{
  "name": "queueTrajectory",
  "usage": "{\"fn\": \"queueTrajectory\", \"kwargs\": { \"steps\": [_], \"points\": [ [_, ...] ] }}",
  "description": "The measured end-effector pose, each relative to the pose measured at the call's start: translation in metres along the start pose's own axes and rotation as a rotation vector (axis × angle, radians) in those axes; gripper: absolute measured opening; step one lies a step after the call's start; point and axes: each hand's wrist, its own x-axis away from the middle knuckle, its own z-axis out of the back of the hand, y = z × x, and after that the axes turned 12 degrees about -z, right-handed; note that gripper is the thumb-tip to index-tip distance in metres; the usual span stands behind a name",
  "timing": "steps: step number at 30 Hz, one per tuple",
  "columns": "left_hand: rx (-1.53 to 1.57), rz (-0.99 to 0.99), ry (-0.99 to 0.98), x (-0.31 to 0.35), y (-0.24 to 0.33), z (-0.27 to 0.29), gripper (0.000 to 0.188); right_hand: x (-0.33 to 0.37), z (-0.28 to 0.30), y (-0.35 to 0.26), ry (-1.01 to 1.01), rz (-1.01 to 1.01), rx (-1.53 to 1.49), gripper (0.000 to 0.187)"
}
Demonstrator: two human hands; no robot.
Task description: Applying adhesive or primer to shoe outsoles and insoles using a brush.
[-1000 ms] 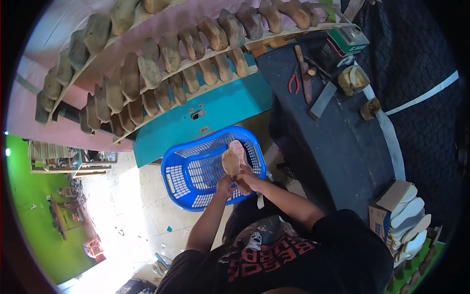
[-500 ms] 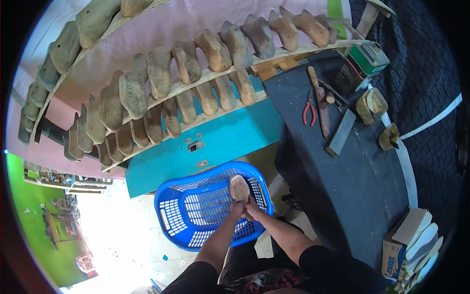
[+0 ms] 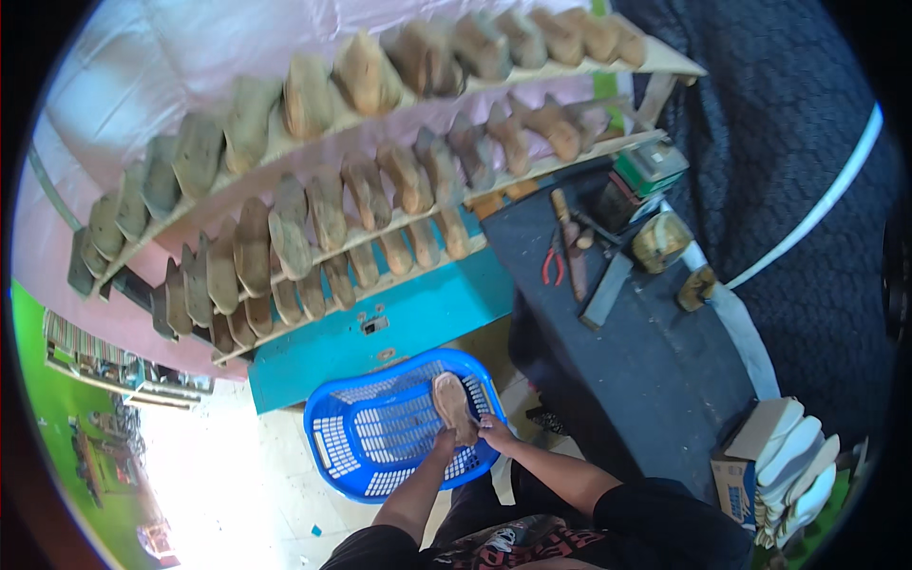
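Observation:
Over the blue plastic basket (image 3: 328,404), a light brown wooden shoe last (image 3: 455,404) is held with its wide end pointing away from me and a paler border along its edge. My left hand (image 3: 445,443) is closed on the near end of the last from the left. On the other side, my right hand (image 3: 490,432) has its fingers closed at the near right edge. Both hands are small in the view, so the exact finger placement is hard to make out. Slatted openings show in the basket's floor and walls.
Shelves ahead carry rows of wooden lasts (image 3: 309,100) above a turquoise panel (image 3: 380,328). On the dark-covered table (image 3: 655,351) at right lie red-handled pliers (image 3: 551,264), a rasp-like tool (image 3: 573,249), a grey block (image 3: 606,291) and a green tin (image 3: 651,171). A box (image 3: 736,489) with sole-shaped pieces stands nearby.
The view has tilted up, bringing more of the top shelf into sight. My hands have moved apart around the near end of the last, exposing more of it.

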Motion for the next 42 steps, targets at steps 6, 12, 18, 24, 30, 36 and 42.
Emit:
{"fn": "queueTrajectory", "kwargs": {
  "steps": [6, 12, 18, 24, 30, 36, 42],
  "points": [
    [0.025, -0.047, -0.127, 0.086, 0.022, 0.013, 0.05, 0.056, 0.081, -0.051, -0.281, -0.274, -0.287, 0.038],
    [-0.274, -0.294, -0.158, 0.111, 0.019, 0.0, 0.039, 0.109, 0.12, -0.04, -0.018, -0.181, -0.478, 0.037],
    [-0.207, -0.391, -0.32, 0.1, 0.065, -0.067, 0.036, 0.164, 0.107, -0.026, -0.146, -0.255, -0.399, 0.034],
    [-0.221, -0.518, -0.443, 0.143, 0.113, -0.144, 0.036, 0.177, 0.104, -0.008, -0.104, -0.247, -0.424, 0.032],
    [-0.226, -0.643, -0.687, 0.219, 0.117, -0.218, 0.036, 0.186, 0.194, -0.015, -0.053, 0.462, -0.473, 0.026],
    [-0.162, -0.532, -1.021, 0.287, 0.12, -0.306, 0.044, 0.32, 0.296, -0.037, 0.197, 0.435, -0.685, 0.031],
    [-0.397, -0.625, -1.325, 0.355, 0.129, -0.406, 0.05, 0.437, 0.346, -0.018, 0.894, 0.397, -0.479, 0.032]
  ]
}}
